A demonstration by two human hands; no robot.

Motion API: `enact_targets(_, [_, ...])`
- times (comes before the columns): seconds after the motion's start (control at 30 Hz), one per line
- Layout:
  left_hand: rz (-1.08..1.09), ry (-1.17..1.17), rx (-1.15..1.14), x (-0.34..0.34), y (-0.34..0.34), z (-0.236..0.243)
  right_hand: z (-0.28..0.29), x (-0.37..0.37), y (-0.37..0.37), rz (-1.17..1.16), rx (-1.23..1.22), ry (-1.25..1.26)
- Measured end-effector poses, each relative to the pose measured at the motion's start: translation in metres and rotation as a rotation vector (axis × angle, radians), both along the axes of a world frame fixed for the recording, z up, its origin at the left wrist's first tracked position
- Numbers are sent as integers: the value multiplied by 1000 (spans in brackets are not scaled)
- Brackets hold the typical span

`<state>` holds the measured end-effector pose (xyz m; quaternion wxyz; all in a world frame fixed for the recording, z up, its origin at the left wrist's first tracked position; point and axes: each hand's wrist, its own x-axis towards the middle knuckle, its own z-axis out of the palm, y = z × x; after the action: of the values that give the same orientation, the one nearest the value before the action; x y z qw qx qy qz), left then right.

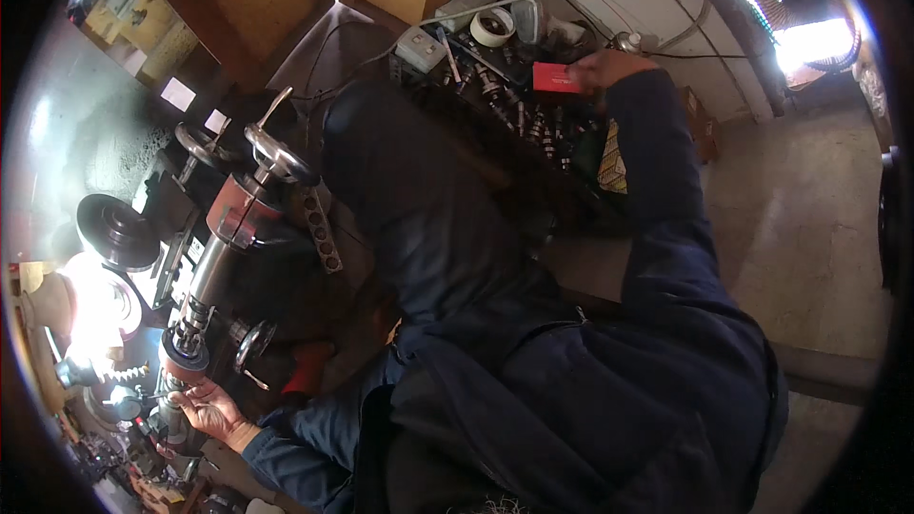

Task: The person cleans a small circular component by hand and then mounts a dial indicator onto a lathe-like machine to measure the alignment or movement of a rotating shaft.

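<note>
My left hand point(211, 411) is at the lower end of a metal machine with a steel shaft point(214, 271), its fingers closed on a small part below the reddish collar point(183, 350), which I cannot make out clearly. Handwheels point(276, 154) sit at the machine's upper end and a smaller one point(255, 345) beside the collar. My right hand point(605, 71) reaches to the upper right and grips the end of a flat red box point(552, 77) above a crowded pile of metal tool holders point(543, 128).
A white tape roll point(492, 27), a grey box point(419, 49) and hanging cables lie at the top. A lit lamp point(95, 309) and clutter stand at the left. My dark-clad leg point(409, 190) fills the middle. A pale floor point(800, 247) shows at the right.
</note>
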<state>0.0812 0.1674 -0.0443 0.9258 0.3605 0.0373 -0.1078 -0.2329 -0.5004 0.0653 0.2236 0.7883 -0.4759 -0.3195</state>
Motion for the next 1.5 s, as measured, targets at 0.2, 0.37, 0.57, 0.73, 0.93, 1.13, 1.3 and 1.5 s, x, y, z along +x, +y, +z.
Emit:
enact_targets(0.2, [-70, -33, 30, 12, 16, -3, -177, -102, -77, -21, 350, -340])
enact_targets(0.37, [52, 101, 109, -1, 2, 9, -164, -73, 1, -103, 463, -449])
enact_targets(0.57, [21, 72, 115, 8, 18, -26, -179, -118, -42, -308, 158, -809])
enact_targets(0.73, [77, 42, 192, 9, 18, -30, -177, -152, -86, -250, -150, -945])
enact_targets(0.93, [-149, -66, -224, 5, 19, -32, -204, -119, -87, 251, -67, -833])
enact_targets(1.13, [112, -68, 85, 4, -18, -10, -261, -134, -77, 222, -42, -897])
enact_targets(1.3, [210, -47, 9, -6, -16, -18, -198, -137, -96, 118, -285, -891])
enact_targets(1.5, [226, 31, -106, -21, -11, -8, -67, -58, -78, 293, -632, -1438])
